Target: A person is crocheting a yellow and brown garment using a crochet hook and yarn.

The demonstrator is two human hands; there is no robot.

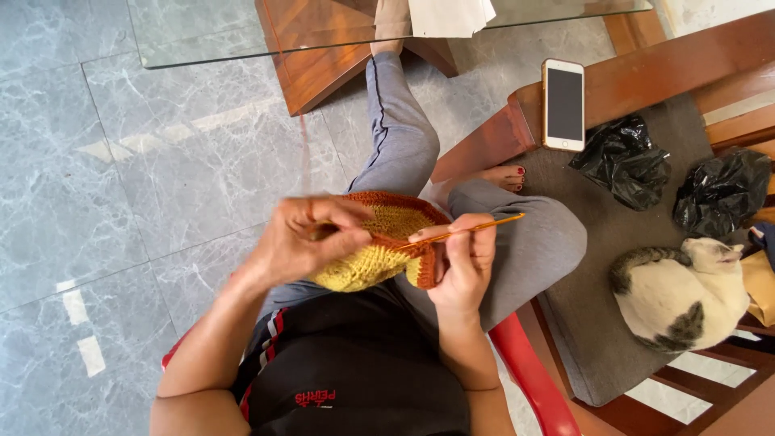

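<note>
Yellow-and-rust crocheted piece point(379, 246) sits over the lap at centre, mid-stitch along its upper edge. Left hand point(303, 238) is curled tight, pinching the fabric at its 9 o'clock side; right hand point(464, 258) at 3 o'clock is closed on the orange crochet hook point(468, 230), tip aimed into the work. Next move likely needs steady yarn tension.
</note>
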